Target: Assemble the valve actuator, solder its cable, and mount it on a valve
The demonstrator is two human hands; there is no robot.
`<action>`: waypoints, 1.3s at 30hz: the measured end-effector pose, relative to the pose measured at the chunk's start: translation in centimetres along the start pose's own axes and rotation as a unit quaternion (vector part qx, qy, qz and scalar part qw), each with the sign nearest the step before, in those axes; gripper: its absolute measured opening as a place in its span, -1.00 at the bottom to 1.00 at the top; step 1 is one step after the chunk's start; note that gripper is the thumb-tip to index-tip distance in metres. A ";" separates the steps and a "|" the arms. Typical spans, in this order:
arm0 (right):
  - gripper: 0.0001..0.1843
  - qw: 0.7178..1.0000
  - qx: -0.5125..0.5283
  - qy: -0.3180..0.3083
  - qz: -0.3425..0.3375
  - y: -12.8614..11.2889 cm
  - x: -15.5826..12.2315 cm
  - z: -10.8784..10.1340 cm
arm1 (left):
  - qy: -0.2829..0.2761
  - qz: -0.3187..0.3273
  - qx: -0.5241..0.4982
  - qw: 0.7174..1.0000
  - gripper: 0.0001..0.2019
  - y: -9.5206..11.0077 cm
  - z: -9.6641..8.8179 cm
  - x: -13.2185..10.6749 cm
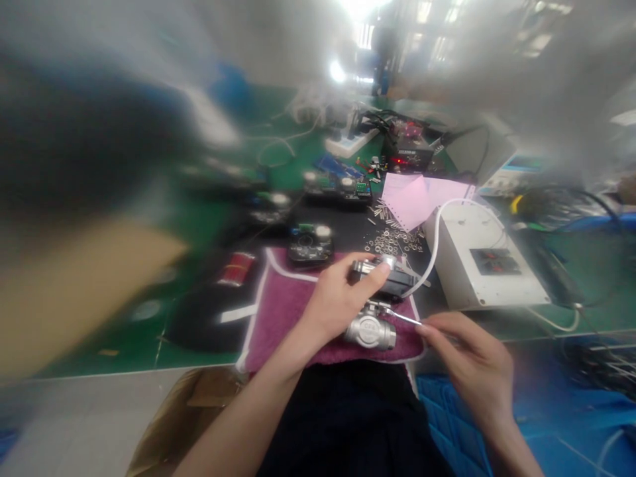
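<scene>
My left hand [342, 295] rests on a maroon cloth [283, 311] with its fingers closed around a small dark-and-silver device [385, 275]. Just below it on the cloth lies a silver metal valve-like part [370, 330]. My right hand [470, 361] pinches a thin metal tool [397, 316] whose tip points left, between the device and the silver part. A white cable [437, 232] curves from the device toward a white box.
A white box [481, 265] stands right of the cloth. Pink paper [415, 195], several small metal washers [392, 240], black electronic modules [311, 246], a power strip [350, 141] and cables fill the green bench behind. A cardboard box [199, 404] sits below left. The left side is blurred.
</scene>
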State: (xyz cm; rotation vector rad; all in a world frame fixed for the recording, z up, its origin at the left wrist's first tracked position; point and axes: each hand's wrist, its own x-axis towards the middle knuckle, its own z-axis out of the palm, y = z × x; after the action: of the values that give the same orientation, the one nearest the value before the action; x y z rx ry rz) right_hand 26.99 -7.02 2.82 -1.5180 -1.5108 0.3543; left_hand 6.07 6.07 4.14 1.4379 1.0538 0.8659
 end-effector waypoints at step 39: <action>-0.77 0.957 -0.177 -0.179 -0.147 0.1 0.6 -2.6 | 0.102 0.066 0.318 0.940 -0.51 -0.1 -1.9 -5.7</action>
State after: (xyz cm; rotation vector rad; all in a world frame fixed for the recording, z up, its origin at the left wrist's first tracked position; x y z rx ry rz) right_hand 29.17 -7.52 4.32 -1.5212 -2.1494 0.1948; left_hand 2.40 1.38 4.57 2.0035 1.4953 0.8170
